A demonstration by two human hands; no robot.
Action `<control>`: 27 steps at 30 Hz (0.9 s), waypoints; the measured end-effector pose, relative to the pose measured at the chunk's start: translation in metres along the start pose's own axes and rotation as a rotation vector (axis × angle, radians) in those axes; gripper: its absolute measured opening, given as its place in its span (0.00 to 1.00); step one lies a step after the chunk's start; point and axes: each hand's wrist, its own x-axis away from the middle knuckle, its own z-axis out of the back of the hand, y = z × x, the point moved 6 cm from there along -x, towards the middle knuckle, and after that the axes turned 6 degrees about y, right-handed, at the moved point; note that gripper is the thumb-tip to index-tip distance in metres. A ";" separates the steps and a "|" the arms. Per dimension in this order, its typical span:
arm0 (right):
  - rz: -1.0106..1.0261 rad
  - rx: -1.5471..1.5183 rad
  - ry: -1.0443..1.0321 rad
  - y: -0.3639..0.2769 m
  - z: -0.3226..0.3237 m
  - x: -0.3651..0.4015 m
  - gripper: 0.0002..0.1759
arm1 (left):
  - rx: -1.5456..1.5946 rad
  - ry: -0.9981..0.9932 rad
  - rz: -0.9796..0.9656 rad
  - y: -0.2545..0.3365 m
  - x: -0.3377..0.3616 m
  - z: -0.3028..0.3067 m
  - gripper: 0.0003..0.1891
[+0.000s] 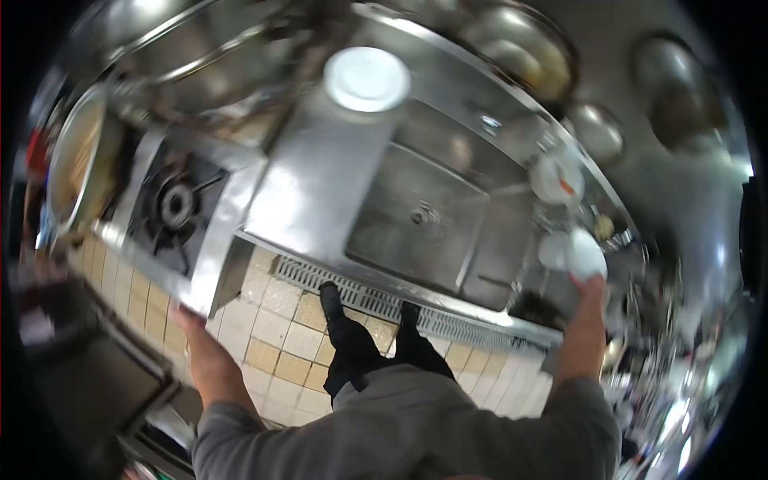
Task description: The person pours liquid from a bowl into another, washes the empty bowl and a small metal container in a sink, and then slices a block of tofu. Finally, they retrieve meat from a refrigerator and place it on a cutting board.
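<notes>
At the right end of the sink counter, my right hand is closed on the edge of a white dish. Beside that dish, toward the sink, is another pale dish. Farther back sits a white bowl with an orange mark or piece on it. My left hand hangs low on the left, near the front corner of the gas stove; motion smears its fingers. A white plate rests at the back of the steel counter, away from both hands.
The steel sink with its drain lies in front of me. A large pan stands left of the stove. Metal bowls fill the back. A floor grate runs along the counter's foot over tiles.
</notes>
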 end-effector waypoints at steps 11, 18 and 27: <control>-0.068 -0.007 0.200 0.011 0.038 -0.047 0.33 | -1.277 0.089 0.203 -0.143 0.185 0.048 0.18; -0.013 -0.018 -0.200 0.051 0.020 -0.090 0.35 | -1.034 -0.975 0.432 -0.373 0.545 -0.319 0.21; -0.287 -0.346 -0.287 0.055 0.042 -0.094 0.34 | -1.416 -1.173 0.475 -0.834 0.751 -0.562 0.30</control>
